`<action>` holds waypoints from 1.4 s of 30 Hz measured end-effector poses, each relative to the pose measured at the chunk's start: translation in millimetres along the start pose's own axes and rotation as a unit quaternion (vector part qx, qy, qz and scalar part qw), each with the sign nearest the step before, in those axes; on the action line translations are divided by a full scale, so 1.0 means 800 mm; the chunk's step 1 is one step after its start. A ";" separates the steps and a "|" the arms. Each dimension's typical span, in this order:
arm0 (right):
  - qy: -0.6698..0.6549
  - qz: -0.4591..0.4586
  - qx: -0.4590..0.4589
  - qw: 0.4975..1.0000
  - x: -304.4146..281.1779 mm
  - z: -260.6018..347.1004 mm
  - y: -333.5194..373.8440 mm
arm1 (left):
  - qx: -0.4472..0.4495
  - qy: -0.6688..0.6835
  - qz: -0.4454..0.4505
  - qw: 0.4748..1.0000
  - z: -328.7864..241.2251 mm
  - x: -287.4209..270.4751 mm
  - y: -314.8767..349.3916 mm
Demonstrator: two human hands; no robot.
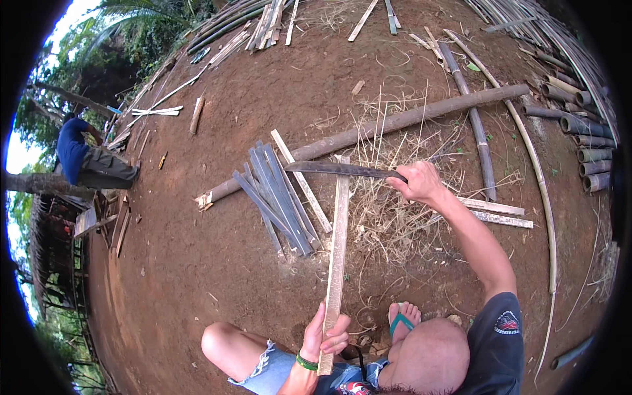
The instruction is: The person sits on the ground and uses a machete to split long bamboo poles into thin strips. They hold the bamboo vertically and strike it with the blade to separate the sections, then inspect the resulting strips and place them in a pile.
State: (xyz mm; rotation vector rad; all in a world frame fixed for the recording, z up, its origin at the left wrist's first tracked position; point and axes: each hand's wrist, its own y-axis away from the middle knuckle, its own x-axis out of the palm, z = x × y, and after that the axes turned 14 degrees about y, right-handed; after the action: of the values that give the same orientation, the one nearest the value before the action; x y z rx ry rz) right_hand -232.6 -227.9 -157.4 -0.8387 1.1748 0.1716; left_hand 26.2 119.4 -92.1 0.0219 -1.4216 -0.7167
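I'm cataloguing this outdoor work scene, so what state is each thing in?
left hand, closed around the pale strip
right hand, closed on the handle of the knife
pale strip, held near its lower end
knife, unsheathed, crossing the pale strip's upper end; contact unclear
dark strips, piled loosely
shavings, scattered in a loose heap
brown pole, lying, crossing a darker pole
bamboo lengths, stacked
co-worker, bent over

1. Bare reddish-brown earth (178,283) formed the floor of the open-air yard, uneven and scattered with small chips.
2. Dense green foliage (161,29) bordered the yard at the upper left.
3. A thatched structure (43,243) stood at the left edge, near a thick tree trunk (43,184).
4. Bright, pale sky (20,156) showed between the leaves, and daylight lit the ground.
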 end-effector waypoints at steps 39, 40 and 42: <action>-0.467 0.165 0.306 0.813 -0.053 0.121 0.076 | 0.484 -0.369 -0.109 0.786 -0.039 0.024 -0.118; -0.495 0.158 0.310 0.796 -0.068 0.145 0.078 | 0.515 -0.352 -0.089 0.776 -0.056 0.019 -0.135; -0.516 0.179 0.311 0.778 -0.082 0.174 0.092 | 0.553 -0.323 -0.066 0.765 -0.078 0.020 -0.154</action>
State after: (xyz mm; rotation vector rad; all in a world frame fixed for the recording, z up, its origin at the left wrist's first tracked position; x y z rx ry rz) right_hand -195.2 -66.0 -118.7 0.1427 0.2538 0.4574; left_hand 27.7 -10.5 -142.0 0.8814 -2.3644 0.1504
